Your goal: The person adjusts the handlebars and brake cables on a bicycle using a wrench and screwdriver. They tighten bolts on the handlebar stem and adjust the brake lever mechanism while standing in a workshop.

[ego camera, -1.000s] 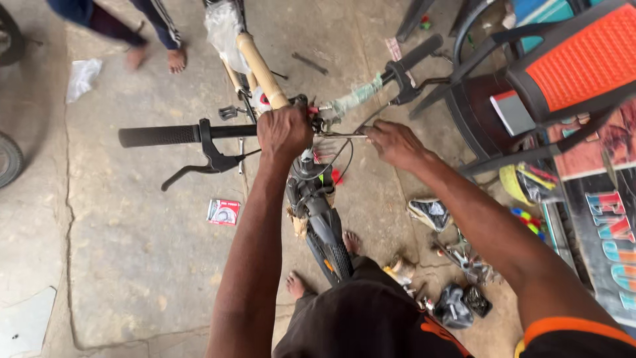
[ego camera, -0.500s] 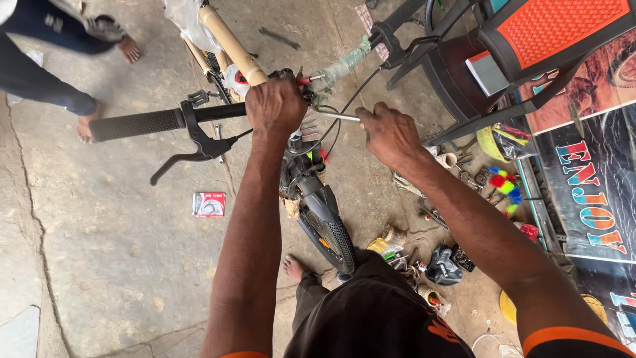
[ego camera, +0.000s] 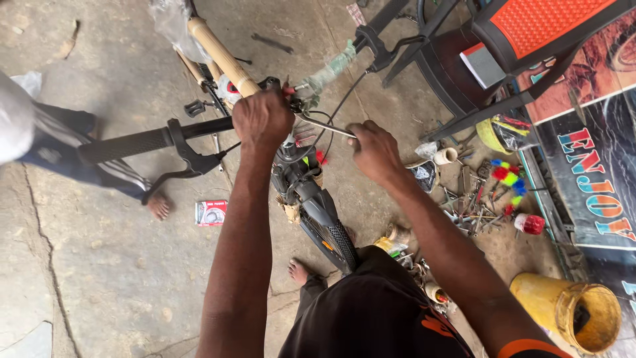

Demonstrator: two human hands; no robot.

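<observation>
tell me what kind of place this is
Most likely a roadside bicycle repair spot: a bicycle handlebar is being worked on over a concrete floor, with loose tools and parts scattered beside a yellow bucket.

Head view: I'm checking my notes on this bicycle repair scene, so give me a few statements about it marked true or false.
1. The left hand grips the middle of the handlebar. True.
2. The right hand holds a hammer. False: it holds a thin metal tool aimed at the stem.
3. The chair at top right has an orange seat. True.
4. The yellow bucket stands at top left. False: it lies at bottom right.
5. The left handlebar grip is black. True.
6. The person wears boots. False: a bare foot shows.
</observation>
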